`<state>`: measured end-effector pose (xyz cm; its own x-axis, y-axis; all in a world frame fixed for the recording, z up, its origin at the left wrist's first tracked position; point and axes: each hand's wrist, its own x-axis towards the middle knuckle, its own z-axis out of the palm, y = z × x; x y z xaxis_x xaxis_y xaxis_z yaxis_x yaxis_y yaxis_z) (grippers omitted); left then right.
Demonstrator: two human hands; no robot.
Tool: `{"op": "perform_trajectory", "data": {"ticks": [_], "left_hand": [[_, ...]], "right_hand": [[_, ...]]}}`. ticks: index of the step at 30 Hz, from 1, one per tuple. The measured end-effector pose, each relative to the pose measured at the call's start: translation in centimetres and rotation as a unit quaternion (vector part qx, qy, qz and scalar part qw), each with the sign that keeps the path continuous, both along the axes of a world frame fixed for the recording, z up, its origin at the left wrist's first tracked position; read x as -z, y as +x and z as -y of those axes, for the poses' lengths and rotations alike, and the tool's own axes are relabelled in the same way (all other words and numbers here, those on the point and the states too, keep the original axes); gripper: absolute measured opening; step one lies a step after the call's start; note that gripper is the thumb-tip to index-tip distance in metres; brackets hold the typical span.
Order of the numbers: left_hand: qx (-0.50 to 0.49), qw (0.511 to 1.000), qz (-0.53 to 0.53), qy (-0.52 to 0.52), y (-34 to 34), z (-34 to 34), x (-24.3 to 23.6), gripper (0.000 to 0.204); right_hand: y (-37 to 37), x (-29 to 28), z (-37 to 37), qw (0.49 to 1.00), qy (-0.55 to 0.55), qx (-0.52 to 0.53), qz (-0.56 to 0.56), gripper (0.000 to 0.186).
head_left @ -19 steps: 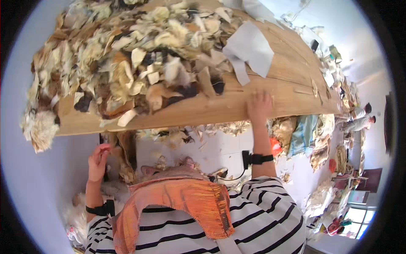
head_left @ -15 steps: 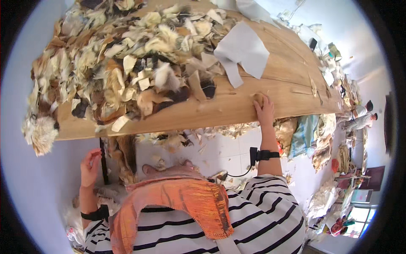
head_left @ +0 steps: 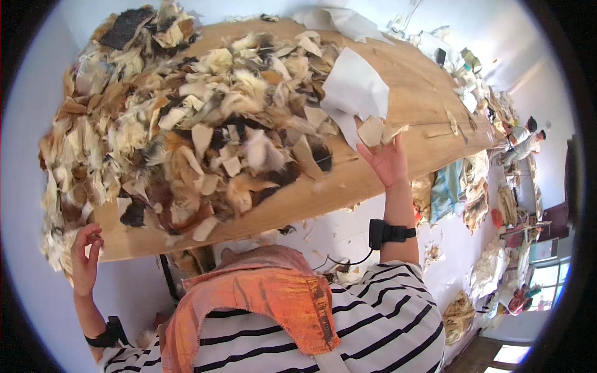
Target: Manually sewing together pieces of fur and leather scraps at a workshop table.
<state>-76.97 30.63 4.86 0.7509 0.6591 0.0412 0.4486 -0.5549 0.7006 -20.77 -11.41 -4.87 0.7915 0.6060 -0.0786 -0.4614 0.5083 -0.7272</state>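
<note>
My right hand [head_left: 390, 163] is raised over the wooden table, fingers closed on a pale tan scrap of hide [head_left: 371, 132]. The scrap overlaps the lower part of a white sheet [head_left: 357, 81] with an irregular outline. At the table's left front edge, my left hand [head_left: 86, 258] is loosely curled, thumb apart from the fingers, with nothing visible in it. Beside it spreads a large heap of fur and hide scraps [head_left: 186, 143] in cream, brown and black.
The wooden table [head_left: 423, 146] stretches away to the far right. Another white sheet [head_left: 342, 22] lies at its far edge. Blue-green cloth [head_left: 446, 189] and furs are below the right side. Two people [head_left: 525, 143] are in the distance at right. Scraps litter the floor.
My right hand has lifted from the tabletop, and the tan hide scrap now shows in it. The left hand has moved left and up to the table's edge. The view has shifted.
</note>
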Motion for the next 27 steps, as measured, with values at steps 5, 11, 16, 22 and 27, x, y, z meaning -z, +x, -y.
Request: {"op": "perform_trajectory", "data": {"ticks": [5,11,16,22,27], "left_hand": [[0.088,0.989,-0.066,0.094,1.1,-7.5,-4.4,0.044],[0.181,0.971,-0.046,0.152,6.3,-13.2,-7.9,0.042],[0.246,0.953,-0.105,0.142,9.5,-12.2,-10.2,0.044],[0.251,0.945,0.012,-0.208,18.5,-7.7,-9.6,0.057],[0.232,0.905,0.187,-0.305,24.4,-5.0,-5.1,0.041]], "right_hand": [[-2.9,-3.6,-6.7,0.999,0.030,-0.042,0.001,0.070],[-5.3,-5.6,-12.6,0.975,-0.140,-0.009,0.176,0.066],[-6.5,-10.0,-17.2,0.983,-0.113,-0.109,0.099,0.053],[-13.6,-13.1,-26.6,0.953,0.036,-0.300,-0.001,0.052],[-17.2,-12.8,-30.4,0.928,0.034,-0.366,-0.053,0.061]]}}
